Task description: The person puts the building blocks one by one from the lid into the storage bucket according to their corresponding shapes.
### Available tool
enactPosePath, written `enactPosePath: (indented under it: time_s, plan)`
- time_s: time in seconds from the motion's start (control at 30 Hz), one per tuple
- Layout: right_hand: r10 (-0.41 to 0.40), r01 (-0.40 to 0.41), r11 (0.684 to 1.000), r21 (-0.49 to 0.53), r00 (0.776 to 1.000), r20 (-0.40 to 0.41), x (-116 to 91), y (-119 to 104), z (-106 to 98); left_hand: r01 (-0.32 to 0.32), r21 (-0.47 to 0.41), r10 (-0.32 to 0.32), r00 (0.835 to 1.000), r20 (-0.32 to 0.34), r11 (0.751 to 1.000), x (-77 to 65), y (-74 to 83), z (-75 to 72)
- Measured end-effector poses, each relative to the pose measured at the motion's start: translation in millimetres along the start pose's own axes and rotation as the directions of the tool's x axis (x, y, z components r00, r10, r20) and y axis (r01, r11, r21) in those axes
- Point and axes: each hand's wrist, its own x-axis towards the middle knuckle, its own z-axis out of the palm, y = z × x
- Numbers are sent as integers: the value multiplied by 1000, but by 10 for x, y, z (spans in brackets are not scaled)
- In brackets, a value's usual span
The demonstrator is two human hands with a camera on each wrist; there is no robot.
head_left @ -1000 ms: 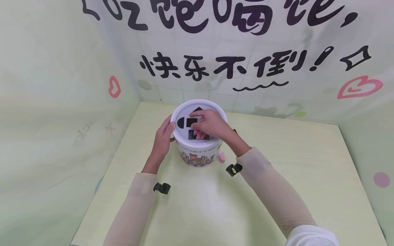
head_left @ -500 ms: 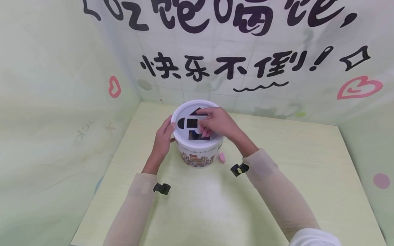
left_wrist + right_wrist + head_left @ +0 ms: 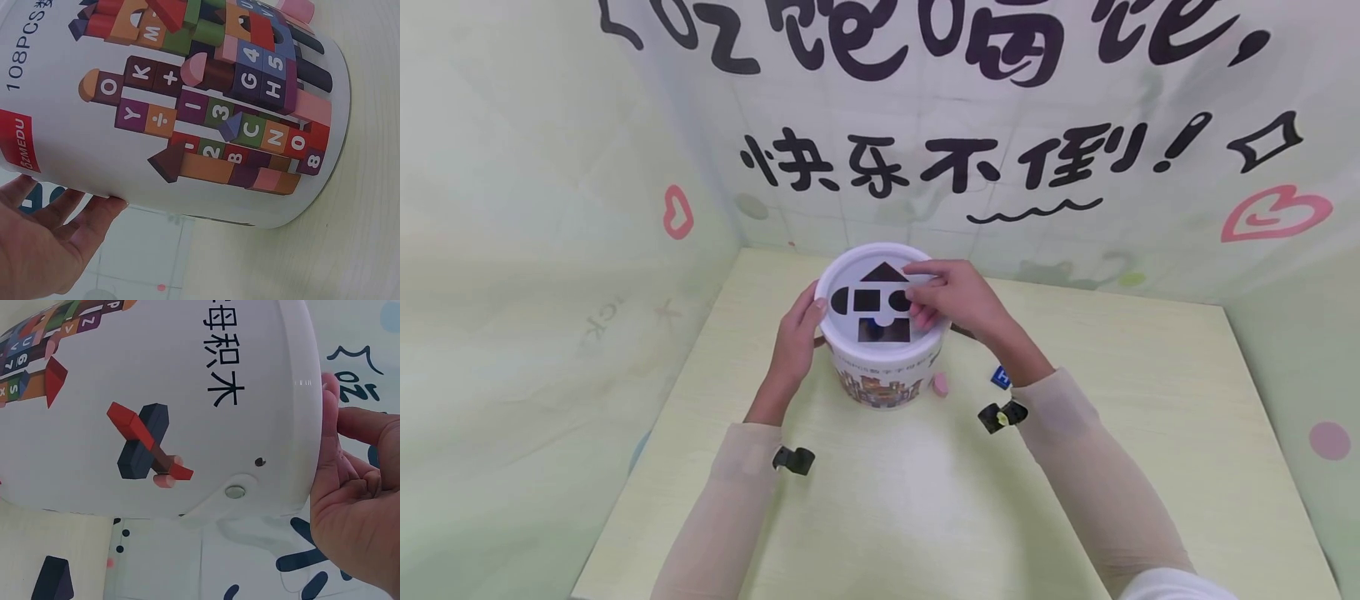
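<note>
A white bucket (image 3: 880,379) printed with toy blocks stands near the back of the table. Its lid (image 3: 850,333) has dark holes: a triangle, a half circle, a square, a round one and an arch, with something blue inside the arch hole. My left hand (image 3: 796,333) holds the bucket at its left side, thumb on the rim; the left wrist view shows fingertips against the printed wall (image 3: 144,181). My right hand (image 3: 958,300) is over the lid's right side, its fingertips beside the round hole and partly covering it. Nothing shows between its fingers.
A pink block (image 3: 941,384) lies by the bucket's front right foot. Further right, a blue letter block (image 3: 1002,377) is partly behind the right wrist. A dark block (image 3: 53,578) shows in the right wrist view. A printed back wall (image 3: 865,225) stands close behind the bucket.
My right hand has moved right across the lid, uncovering the triangle, the arch hole and part of the round one. The blue letter block has come into view. My left hand stays put.
</note>
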Motion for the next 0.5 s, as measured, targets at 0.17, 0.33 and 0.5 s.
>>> enactPosePath:
  time_s: [0.17,0.33,0.5]
  plan:
    - [-2,3,999,43,1000,-18,-58,33,-63,11,8,-11,1000,-8,1000,3,7,4]
    - [-4,6,997,75,1000,-23,-88,78,-131,15,3,-15,1000,-11,1000,6,-8,6]
    - [5,0,996,93,999,-51,-106,132,-171,11,4,-11,1000,-12,1000,1,-20,10]
